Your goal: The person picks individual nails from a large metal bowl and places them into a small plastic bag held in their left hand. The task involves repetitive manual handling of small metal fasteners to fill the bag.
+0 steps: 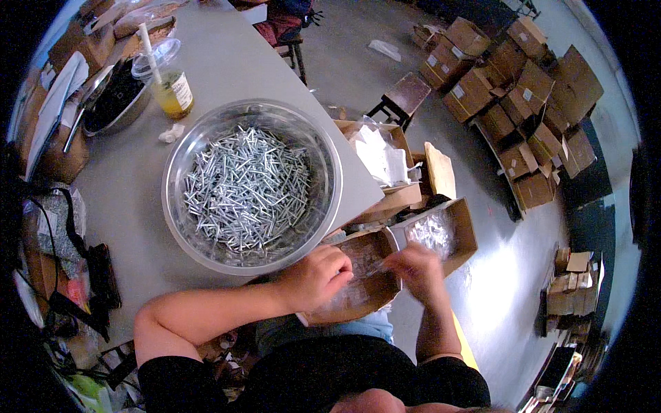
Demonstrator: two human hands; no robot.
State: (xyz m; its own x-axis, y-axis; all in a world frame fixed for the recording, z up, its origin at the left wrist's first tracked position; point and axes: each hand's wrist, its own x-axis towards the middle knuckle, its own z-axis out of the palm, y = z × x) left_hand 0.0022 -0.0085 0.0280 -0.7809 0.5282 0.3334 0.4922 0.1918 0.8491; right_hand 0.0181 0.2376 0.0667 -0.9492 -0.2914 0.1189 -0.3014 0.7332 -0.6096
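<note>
A large steel bowl (330, 148) full of silver screws (244, 189) stands on the grey table (227, 62) in front of me. Below its rim, my left hand (315, 277) is curled over the edge of a small brown cardboard box (375, 292) on my lap; whether it pinches anything I cannot tell. My right hand (416, 268) is blurred at the box's right edge, fingers closed on what looks like a small clear plastic bag. More clear plastic lies inside the box.
Another open carton with clear bags (441, 234) sits right of my hand, a carton of white packets (379, 155) beyond it. A plastic bottle of yellow liquid (172, 89) and a dark-filled bowl (117, 100) stand at the table's back left. Stacked cardboard boxes (516, 89) cover the floor to the right.
</note>
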